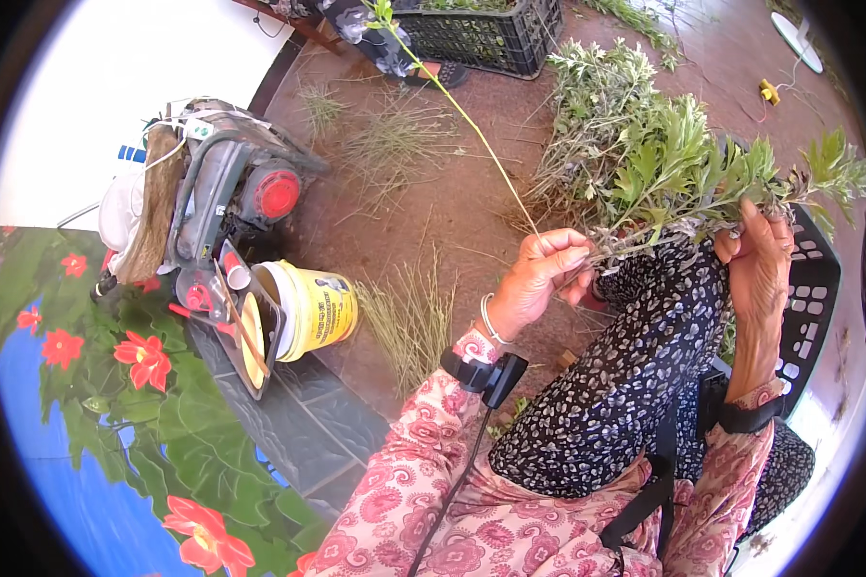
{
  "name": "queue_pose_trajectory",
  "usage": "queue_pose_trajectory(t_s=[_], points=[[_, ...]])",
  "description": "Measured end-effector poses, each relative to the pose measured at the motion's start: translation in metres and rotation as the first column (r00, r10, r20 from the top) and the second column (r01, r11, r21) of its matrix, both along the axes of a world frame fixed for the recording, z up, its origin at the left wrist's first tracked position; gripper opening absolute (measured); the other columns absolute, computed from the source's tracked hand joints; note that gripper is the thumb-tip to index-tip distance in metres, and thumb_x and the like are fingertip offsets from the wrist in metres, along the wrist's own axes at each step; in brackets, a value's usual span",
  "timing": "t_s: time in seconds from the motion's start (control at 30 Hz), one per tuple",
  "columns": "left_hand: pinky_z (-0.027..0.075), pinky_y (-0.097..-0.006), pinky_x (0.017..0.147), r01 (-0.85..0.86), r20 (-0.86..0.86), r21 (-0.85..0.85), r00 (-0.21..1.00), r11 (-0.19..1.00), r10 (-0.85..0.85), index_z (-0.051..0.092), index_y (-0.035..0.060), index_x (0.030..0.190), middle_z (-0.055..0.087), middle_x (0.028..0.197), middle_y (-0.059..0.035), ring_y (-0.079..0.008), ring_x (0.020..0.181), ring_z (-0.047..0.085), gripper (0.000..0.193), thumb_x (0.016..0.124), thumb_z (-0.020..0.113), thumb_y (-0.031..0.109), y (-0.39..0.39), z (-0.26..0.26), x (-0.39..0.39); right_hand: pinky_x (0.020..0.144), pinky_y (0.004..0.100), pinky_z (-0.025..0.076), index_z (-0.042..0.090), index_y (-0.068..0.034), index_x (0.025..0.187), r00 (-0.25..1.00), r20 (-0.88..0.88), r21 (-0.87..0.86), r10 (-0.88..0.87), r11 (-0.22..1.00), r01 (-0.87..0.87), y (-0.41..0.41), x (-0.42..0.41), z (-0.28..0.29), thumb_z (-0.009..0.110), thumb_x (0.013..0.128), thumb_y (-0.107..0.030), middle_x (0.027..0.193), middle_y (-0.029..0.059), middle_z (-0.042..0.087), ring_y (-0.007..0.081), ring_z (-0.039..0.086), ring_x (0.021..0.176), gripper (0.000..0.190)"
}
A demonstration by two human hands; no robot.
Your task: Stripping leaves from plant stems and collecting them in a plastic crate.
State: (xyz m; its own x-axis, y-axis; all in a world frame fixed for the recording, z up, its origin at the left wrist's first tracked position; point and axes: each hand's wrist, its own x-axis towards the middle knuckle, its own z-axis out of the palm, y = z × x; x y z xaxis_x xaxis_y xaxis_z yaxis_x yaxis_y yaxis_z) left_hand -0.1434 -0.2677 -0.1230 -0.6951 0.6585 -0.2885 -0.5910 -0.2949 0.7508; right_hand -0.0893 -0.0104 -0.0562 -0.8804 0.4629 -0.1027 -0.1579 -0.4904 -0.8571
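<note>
My left hand point(548, 270) pinches the lower end of a leafy green plant sprig point(682, 198) between thumb and fingers. From the same hand a long thin bare stem point(469, 119) runs up and away, with a small tuft of leaves at its far tip. Farther along the sprig, my right hand point(761, 252) has its fingers closed around the leafy part, above my knee. Just beyond my hands lies a pile of cut leafy plants point(592, 108) on the brown floor. Their leaves partly overlap the sprig, so its outline is hard to separate.
Bundles of stripped stems point(411, 317) lie on the floor to the left. Near them stand a yellow bucket point(325, 310) and a machine with a red round cover point(274, 193). A black crate point(476, 36) and another person's foot point(440, 74) are ahead; another black crate point(812, 310) is at right.
</note>
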Motion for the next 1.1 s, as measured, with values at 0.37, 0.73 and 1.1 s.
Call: queue_pose_trajectory(t_s=[0.37,0.73,1.1], points=[[0.043,-0.0208,0.045,0.014,-0.097,0.018,0.995,1.000,-0.012,0.054,0.0062,0.088,0.061,0.071,-0.0075,-0.0155,0.056,0.061,0.015,0.088,0.056,0.021,-0.001,0.000,-0.006,0.051,0.0276,0.037,0.060,-0.003,0.084,0.999,0.004,0.012,-0.050,0.999,0.050,0.007,0.004,-0.006,0.063,0.084,-0.008,0.069,0.0022,0.056,0.0145,0.048,0.055,0.007],[0.039,-0.0180,0.038,-0.124,-0.125,-0.025,0.985,0.992,0.120,0.050,0.0071,0.088,0.063,0.073,-0.0111,-0.0118,0.050,0.057,0.013,0.090,0.055,0.019,-0.005,-0.029,-0.037,0.054,0.0287,0.038,0.059,-0.001,0.086,0.990,-0.102,-0.034,-0.095,0.995,0.092,0.038,0.014,-0.014,0.059,0.087,-0.007,0.067,0.0047,0.055,0.0151,0.050,0.059,0.007],[0.049,-0.0258,0.066,-0.523,-0.756,-0.571,0.635,0.633,-0.158,0.061,-0.0034,0.103,0.065,0.087,-0.0115,-0.0151,0.076,0.062,0.031,0.082,0.065,0.018,0.004,-0.068,-0.065,0.055,0.0310,0.038,0.055,-0.002,0.079,0.958,-0.203,-0.038,-0.201,0.980,0.197,0.066,0.032,-0.004,0.059,0.087,-0.005,0.070,0.0035,0.053,0.0166,0.049,0.063,0.010]])
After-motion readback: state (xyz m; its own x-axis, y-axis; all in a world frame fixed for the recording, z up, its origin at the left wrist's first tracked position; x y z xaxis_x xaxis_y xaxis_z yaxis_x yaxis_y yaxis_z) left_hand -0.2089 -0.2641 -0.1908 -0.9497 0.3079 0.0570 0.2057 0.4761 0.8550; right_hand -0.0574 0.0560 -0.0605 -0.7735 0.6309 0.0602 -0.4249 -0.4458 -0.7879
